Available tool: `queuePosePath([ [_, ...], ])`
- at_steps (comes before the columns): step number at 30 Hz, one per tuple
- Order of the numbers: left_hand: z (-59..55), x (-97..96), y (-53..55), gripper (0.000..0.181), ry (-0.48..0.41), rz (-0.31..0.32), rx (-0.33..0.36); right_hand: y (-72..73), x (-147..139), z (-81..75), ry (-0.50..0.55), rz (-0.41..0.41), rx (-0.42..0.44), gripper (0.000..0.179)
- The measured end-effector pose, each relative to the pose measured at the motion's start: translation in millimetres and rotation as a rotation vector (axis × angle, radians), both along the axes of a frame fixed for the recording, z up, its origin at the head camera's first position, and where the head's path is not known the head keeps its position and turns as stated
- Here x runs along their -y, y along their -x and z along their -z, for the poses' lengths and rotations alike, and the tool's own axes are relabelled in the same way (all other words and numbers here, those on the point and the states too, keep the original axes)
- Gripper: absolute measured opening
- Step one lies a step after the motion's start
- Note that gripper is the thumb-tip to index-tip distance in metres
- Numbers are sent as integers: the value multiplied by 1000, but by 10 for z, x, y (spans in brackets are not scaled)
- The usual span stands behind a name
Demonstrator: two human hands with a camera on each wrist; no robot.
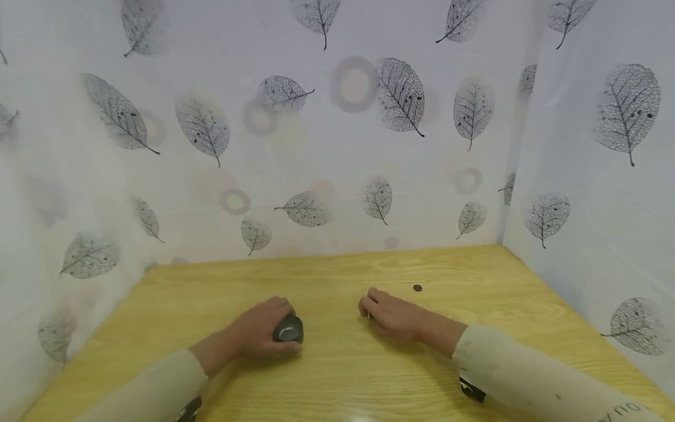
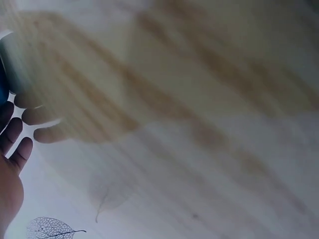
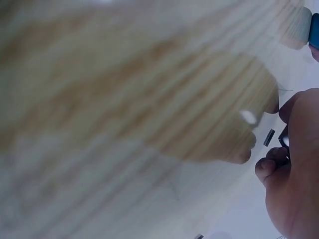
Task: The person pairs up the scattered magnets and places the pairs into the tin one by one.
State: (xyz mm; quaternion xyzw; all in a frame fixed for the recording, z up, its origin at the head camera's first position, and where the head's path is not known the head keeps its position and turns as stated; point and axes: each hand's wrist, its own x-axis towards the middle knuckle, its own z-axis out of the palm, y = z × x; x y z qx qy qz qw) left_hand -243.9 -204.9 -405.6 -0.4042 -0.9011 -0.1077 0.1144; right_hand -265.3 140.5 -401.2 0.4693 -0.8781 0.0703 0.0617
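My left hand point(image 1: 263, 331) holds a small, dark, rounded cup-like thing point(image 1: 289, 330) on the table, fingers over its far side and thumb along the near side. A pale oval shows on its face. At the left edge of the left wrist view, only part of the left hand point(image 2: 14, 154) is visible. My right hand point(image 1: 392, 316) is low over the table with curled fingers. Between them, the right wrist view shows part of a small dark object point(image 3: 284, 138) with a shiny face. Beyond that hand lies a flat dark disc point(image 1: 418, 288).
The yellow wood-grain table point(image 1: 337, 375) has a glossy surface that mirrors the hands. White leaf-print sheets point(image 1: 337, 152) enclose its back and both sides. Near the right fingers, the right wrist view shows a small dark piece point(image 3: 269, 138).
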Motion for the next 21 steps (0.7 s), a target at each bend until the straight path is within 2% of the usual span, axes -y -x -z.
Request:
queuePosePath([
  [5, -17, -8, -2, 59, 18, -31, 48, -15, 27, -11, -26, 11, -40, 13],
  [10, 6, -10, 15, 62, 20, -50, 95, -28, 23, -8, -27, -6, -1, 18],
  [16, -27, 16, -15, 56, -43, -28, 106, -1, -75, -4, 34, 109, 124, 52],
  [18, -44, 35, -27, 54, -60, -18, 110, 4, -90, -31, 42, 136, 124, 57],
  [21, -54, 40, -13, 52, -62, -9, 102, 19, -99, -65, 71, 143, 75, 52],
])
